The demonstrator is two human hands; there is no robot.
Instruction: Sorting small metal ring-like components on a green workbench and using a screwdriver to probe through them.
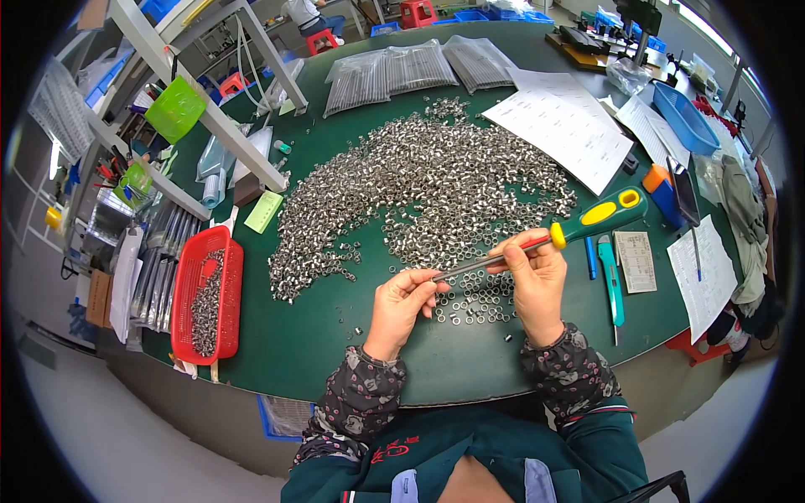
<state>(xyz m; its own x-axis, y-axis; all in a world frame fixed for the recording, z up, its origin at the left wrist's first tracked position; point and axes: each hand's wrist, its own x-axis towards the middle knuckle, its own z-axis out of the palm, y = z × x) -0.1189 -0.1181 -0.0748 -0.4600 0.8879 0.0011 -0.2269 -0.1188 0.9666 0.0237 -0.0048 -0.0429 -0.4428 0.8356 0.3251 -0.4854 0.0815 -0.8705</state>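
Note:
Slanting across the front of the table is a long screwdriver-like tool (597, 218) with a green and yellow handle, a red section and a thin grey shaft. My right hand (537, 285) is closed around the shaft, its handle sticking out up and to the right. At the shaft's tip, my left hand (404, 307) is pinched shut; what lies between those fingertips is too small to make out. Beyond both hands spreads a large heap of small metal rings (419, 184). Several loose rings (478, 312) lie between my hands on the green table (470, 369).
A red basket (235, 310) of small metal parts stands left. Bags of metal rods (419, 67) lie at the back, paper sheets (562, 126) beside them. On the right are a turquoise utility knife (611, 281), blue pen (591, 258) and card (636, 261). A person (306, 12) sits far off.

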